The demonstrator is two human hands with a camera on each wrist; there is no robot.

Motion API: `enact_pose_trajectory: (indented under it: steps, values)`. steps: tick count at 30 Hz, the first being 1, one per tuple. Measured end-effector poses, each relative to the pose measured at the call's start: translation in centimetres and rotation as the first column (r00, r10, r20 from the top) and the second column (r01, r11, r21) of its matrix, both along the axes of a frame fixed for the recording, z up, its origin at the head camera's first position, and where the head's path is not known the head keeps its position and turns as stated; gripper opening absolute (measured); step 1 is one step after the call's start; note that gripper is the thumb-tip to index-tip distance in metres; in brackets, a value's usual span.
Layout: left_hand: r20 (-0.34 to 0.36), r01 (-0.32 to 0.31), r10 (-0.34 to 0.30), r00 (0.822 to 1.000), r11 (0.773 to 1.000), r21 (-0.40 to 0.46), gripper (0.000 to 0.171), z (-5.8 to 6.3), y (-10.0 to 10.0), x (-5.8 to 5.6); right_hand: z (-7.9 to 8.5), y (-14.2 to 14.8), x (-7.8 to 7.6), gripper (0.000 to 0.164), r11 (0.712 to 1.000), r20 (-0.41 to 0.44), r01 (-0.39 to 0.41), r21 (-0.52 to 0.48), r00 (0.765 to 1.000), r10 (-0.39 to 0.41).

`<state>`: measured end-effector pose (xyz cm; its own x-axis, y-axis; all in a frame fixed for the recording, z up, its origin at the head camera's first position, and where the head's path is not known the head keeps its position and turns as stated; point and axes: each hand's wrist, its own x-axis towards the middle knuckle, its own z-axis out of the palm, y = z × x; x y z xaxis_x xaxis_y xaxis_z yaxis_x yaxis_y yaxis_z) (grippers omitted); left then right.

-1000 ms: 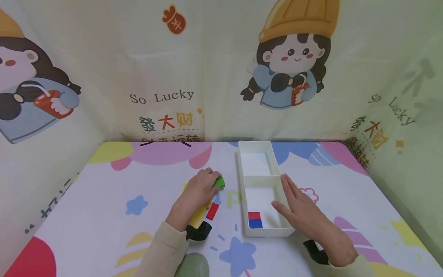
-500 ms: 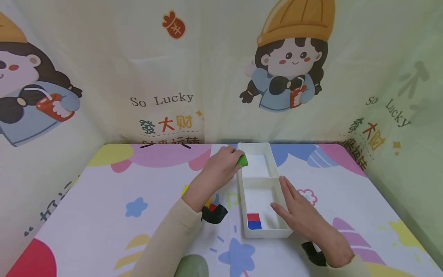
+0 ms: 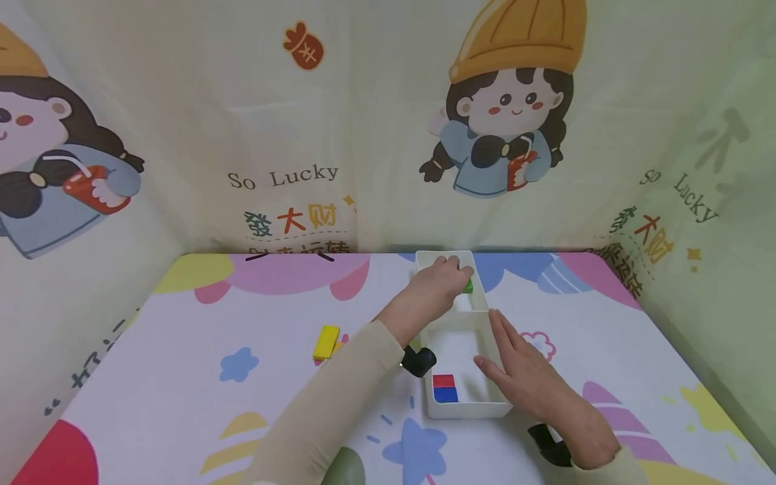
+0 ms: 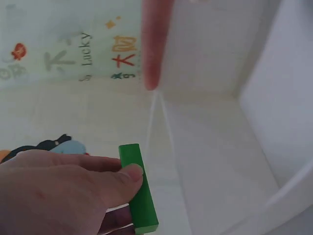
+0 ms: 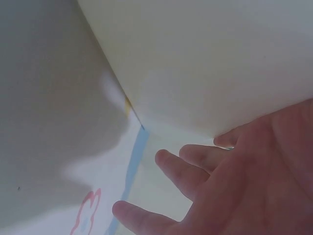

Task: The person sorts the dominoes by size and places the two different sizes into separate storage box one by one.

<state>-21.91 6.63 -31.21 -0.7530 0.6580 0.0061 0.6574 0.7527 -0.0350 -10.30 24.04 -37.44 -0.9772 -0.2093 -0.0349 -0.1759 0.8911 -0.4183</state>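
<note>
Green block (image 4: 142,205): located at the far compartment (image 3: 465,304) of the white tray (image 3: 469,409), held in the left hand (image 3: 432,289). In the left wrist view its long axis runs steeply up and down the frame, top end leaning left, bottom end to the right with a narrow end face showing. In the head view only a small part shows beneath the fingertips; its bearing against the tray cannot be read there. Contact with the tray floor cannot be determined.

Left hand: grasping the green block, one digit laid across its face and others behind it.

Right hand (image 3: 533,377): gripping nothing; fingers extended along the tray's right side, tips at the rim where the divider (image 3: 475,312) meets it, thumb reaching over the near compartment (image 3: 463,337).

Near compartment: red block (image 3: 443,381) and blue block (image 3: 445,395) lie side by side in the near left corner, red behind blue.

Yellow block (image 3: 326,342): on the patterned tabletop (image 3: 291,397), left of the tray and apart from it, long axis running away from the person, far end inclined slightly right. The left sleeve (image 3: 339,404) covers the area just beside it.

Backdrop: printed cloth (image 3: 388,135) with cartoon figures and lettering.
</note>
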Motion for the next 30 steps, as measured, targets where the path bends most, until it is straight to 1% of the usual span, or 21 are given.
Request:
enact_pose_trajectory:
  steps: [5, 8, 10, 13, 15, 17, 22, 24, 27, 28, 30]
  values:
    - [0.048, 0.002, 0.000, 0.999, 0.999, -0.045, 0.043, -1.0, 0.5, -0.2, -0.4, 0.0, 0.2, 0.088, 1.000, 0.019, 0.008, -0.001, 1.000, -0.008]
    - [0.083, 0.022, -0.017, 0.996, 0.998, -0.064, 0.036, -1.5, 0.3, -0.3, -0.6, 0.0, 0.3, 0.087, 1.000, 0.015, 0.007, 0.002, 1.000, -0.007]
    - [0.111, 0.033, -0.025, 0.993, 0.997, -0.067, 0.028, -1.6, 0.1, -0.4, -0.6, 0.1, 0.3, 0.087, 1.000, 0.008, 0.006, -0.001, 1.000, -0.006]
    - [0.181, 0.039, -0.029, 0.983, 0.998, -0.052, 0.019, -1.5, -0.3, -0.5, -0.7, 0.1, 0.3, 0.087, 1.000, 0.001, -0.003, -0.013, 1.000, 0.003]
    - [0.219, 0.047, -0.036, 0.975, 0.998, -0.047, 0.018, -1.4, -0.5, -0.5, -0.8, 0.1, 0.3, 0.087, 1.000, 0.002, -0.003, -0.014, 1.000, 0.003]
    - [0.241, 0.064, -0.051, 0.969, 0.997, -0.043, 0.017, -1.3, -0.7, -0.5, -0.8, 0.1, 0.3, 0.087, 1.000, 0.004, -0.005, -0.010, 1.000, 0.005]
    - [0.206, 0.110, -0.091, 0.974, 0.991, -0.081, 0.022, -1.0, -0.7, -1.0, -0.5, 0.3, 0.1, 0.087, 1.000, -0.001, -0.001, 0.001, 1.000, 0.001]
    - [0.212, 0.109, -0.083, 0.974, 0.987, -0.117, 0.021, -1.1, -0.5, -1.2, -0.5, 0.3, 0.0, 0.087, 1.000, 0.004, -0.002, -0.008, 1.000, 0.002]
    - [0.224, 0.116, -0.075, 0.972, 0.978, -0.174, 0.015, -1.5, -0.1, -1.3, -0.6, 0.2, 0.0, 0.088, 1.000, 0.022, 0.000, -0.015, 1.000, 0.001]
    - [0.223, 0.117, -0.074, 0.972, 0.976, -0.183, 0.016, -1.7, 0.1, -1.4, -0.6, 0.2, 0.1, 0.088, 1.000, 0.026, -0.001, -0.014, 1.000, 0.001]
    - [0.208, 0.114, -0.075, 0.975, 0.976, -0.186, 0.023, -1.9, 0.4, -1.4, -0.6, 0.3, 0.1, 0.088, 1.000, 0.024, -0.001, -0.004, 1.000, 0.001]
